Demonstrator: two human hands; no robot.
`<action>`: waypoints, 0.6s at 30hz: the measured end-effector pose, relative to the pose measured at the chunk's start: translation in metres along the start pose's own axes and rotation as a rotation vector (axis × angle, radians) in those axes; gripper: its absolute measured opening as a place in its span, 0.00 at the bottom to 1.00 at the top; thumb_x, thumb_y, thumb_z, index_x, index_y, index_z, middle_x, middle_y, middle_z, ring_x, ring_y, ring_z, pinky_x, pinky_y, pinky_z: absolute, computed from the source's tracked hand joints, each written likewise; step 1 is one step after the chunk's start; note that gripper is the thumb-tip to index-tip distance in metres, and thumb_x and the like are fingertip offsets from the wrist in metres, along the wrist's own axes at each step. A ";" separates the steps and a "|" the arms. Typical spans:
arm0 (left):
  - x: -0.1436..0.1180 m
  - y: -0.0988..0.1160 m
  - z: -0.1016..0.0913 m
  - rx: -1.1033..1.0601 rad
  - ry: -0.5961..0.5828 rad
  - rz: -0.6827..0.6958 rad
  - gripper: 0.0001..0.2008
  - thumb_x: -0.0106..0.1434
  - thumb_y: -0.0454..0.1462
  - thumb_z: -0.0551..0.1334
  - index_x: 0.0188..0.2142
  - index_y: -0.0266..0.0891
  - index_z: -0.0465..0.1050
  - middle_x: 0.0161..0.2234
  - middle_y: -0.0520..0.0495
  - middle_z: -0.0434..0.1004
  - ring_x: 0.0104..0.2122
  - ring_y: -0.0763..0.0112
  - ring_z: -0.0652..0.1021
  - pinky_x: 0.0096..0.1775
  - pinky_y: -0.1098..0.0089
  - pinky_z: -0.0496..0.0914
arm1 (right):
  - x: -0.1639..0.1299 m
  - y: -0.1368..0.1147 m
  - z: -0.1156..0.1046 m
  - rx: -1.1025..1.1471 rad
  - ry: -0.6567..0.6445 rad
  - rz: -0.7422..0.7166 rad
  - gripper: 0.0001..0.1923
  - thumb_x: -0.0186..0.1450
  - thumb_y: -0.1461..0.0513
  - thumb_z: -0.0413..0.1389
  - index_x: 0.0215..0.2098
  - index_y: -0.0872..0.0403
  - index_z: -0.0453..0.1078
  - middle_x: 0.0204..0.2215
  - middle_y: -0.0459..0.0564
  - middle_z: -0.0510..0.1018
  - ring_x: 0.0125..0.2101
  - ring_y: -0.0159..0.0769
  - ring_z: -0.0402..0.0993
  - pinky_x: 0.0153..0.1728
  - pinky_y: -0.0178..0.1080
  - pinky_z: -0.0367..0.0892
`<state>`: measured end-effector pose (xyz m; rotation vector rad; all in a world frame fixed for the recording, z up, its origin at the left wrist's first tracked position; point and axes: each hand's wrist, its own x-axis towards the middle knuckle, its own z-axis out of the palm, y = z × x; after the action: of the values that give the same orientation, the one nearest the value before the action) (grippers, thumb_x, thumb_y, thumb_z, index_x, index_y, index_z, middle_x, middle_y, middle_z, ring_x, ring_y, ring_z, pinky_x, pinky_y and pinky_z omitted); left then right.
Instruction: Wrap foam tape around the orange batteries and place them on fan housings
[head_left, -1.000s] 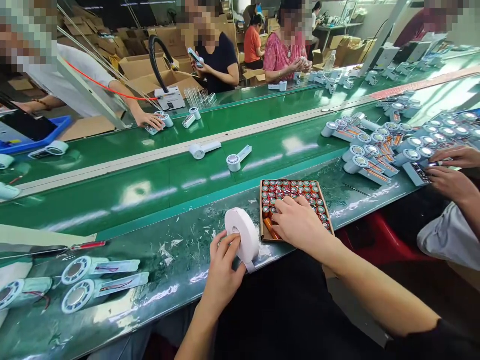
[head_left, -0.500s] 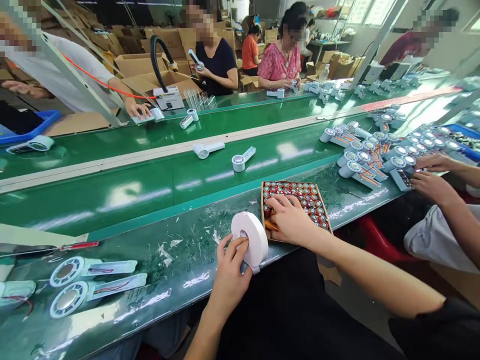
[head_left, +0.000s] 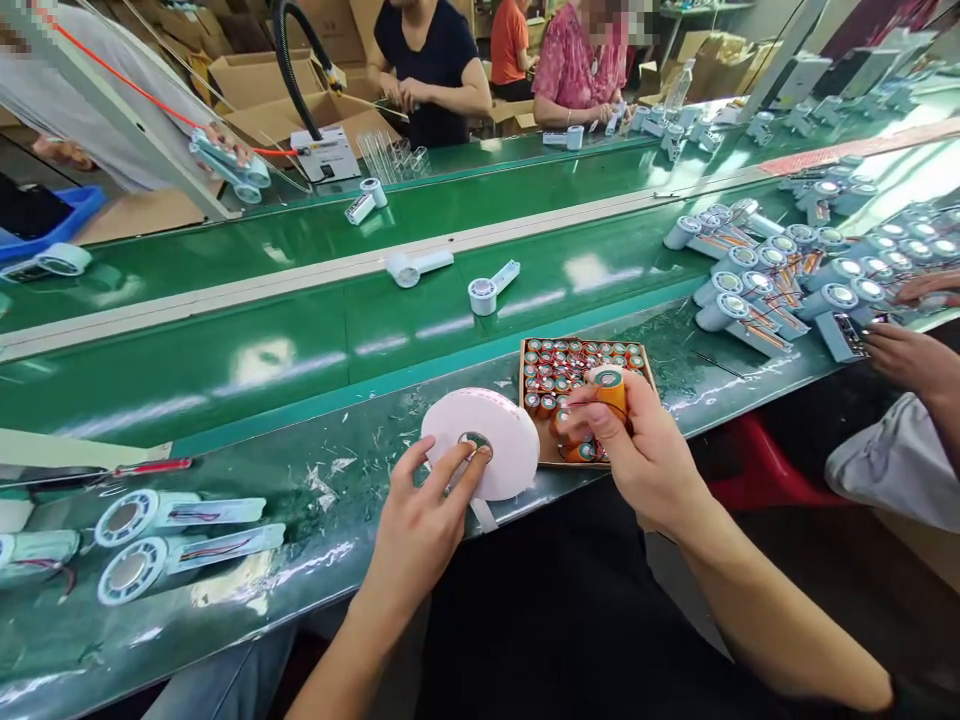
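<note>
One tape roll (head_left: 504,440) (one battery box (head_left: 553,453))

A red-handled tool (head_left: 154,466) is lying near pale blue housings (head_left: 136,571); a clear bottle (head_left: 680,86) is standing beyond the green belt (head_left: 315,375).

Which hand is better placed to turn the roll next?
Left, likely: the left hand touches the roll at its middle, while the right hand is occupied, holding a battery by the box.
</note>
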<state>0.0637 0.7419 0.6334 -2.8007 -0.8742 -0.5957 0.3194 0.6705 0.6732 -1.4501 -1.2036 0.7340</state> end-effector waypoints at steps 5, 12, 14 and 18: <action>0.010 -0.004 -0.016 0.117 0.022 0.052 0.28 0.65 0.26 0.65 0.63 0.44 0.72 0.56 0.51 0.80 0.54 0.53 0.69 0.60 0.55 0.65 | 0.014 -0.005 -0.010 -0.170 -0.319 0.086 0.13 0.76 0.52 0.51 0.41 0.50 0.72 0.35 0.49 0.80 0.37 0.41 0.79 0.44 0.46 0.76; 0.033 0.022 -0.018 0.126 0.070 -0.058 0.24 0.68 0.37 0.66 0.63 0.52 0.71 0.48 0.47 0.83 0.41 0.57 0.71 0.47 0.53 0.66 | 0.010 0.017 0.027 0.569 0.116 0.143 0.19 0.64 0.56 0.68 0.52 0.51 0.77 0.48 0.52 0.83 0.49 0.42 0.81 0.52 0.46 0.78; 0.029 0.039 -0.006 0.014 0.094 -0.106 0.25 0.68 0.42 0.67 0.63 0.48 0.71 0.44 0.43 0.82 0.40 0.58 0.73 0.44 0.54 0.66 | 0.011 0.019 0.033 0.726 0.342 0.153 0.20 0.64 0.55 0.69 0.52 0.51 0.77 0.48 0.53 0.83 0.48 0.43 0.82 0.51 0.47 0.79; -0.017 0.019 0.013 -0.096 -0.016 -0.236 0.23 0.66 0.41 0.66 0.61 0.50 0.73 0.45 0.42 0.81 0.44 0.56 0.76 0.48 0.53 0.69 | 0.032 0.017 -0.035 0.745 0.568 -0.010 0.13 0.64 0.56 0.68 0.47 0.47 0.80 0.46 0.46 0.84 0.47 0.37 0.82 0.55 0.44 0.77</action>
<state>0.0663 0.7208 0.6142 -2.8100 -1.2216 -0.6650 0.3655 0.6898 0.6709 -0.9189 -0.4176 0.6078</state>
